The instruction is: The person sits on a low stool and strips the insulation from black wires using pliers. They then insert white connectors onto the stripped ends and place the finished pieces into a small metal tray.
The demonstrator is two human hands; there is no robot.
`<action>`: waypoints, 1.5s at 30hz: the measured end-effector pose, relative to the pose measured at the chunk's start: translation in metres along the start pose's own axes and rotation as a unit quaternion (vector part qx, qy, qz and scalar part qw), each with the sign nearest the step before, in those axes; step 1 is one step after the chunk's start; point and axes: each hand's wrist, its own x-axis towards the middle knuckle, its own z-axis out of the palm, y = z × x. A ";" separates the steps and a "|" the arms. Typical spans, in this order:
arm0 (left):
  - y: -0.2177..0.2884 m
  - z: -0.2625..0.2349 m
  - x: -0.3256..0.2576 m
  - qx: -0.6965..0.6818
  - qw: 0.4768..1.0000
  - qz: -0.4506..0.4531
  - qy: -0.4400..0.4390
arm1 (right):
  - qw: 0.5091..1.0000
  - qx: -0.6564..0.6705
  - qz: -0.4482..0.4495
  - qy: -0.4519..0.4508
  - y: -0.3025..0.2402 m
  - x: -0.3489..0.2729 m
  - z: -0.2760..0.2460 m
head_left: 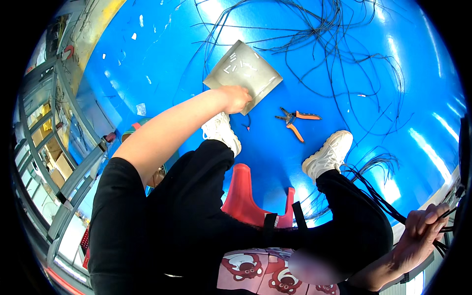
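Note:
My left hand (236, 99) is at the near edge of a grey metal tray (216, 77), its fingers curled closed; what they hold, if anything, is hidden beneath the hand. Small whitish tube-like pieces (233, 58) lie scattered in the tray. Just below this hand, a short dark wire with a reddish tip (248, 127) shows against the blue floor. At the far right edge my right hand (418, 233) is closed around a bundle of black wires (376, 196), which trails back past my knee. Wire strippers (291, 118) with orange handles lie spread on the floor between my shoes.
A large tangle of black wires (324, 29) covers the far right of the blue floor (177, 64). A red plastic stool (239, 189) is between my legs. Metal frame shelving (61, 118) runs along the left. White shoes (330, 153) flank the strippers.

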 end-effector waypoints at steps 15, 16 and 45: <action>0.024 -0.008 -0.007 0.042 0.994 -0.098 0.028 | 0.999 0.000 0.026 0.048 0.003 0.002 0.005; 0.028 -0.011 -0.008 0.054 0.989 -0.119 0.063 | 0.999 0.003 0.027 0.043 0.004 0.002 0.003; 0.021 0.003 0.046 0.108 0.973 -0.014 0.206 | 0.997 0.074 0.000 -0.031 0.006 0.006 -0.017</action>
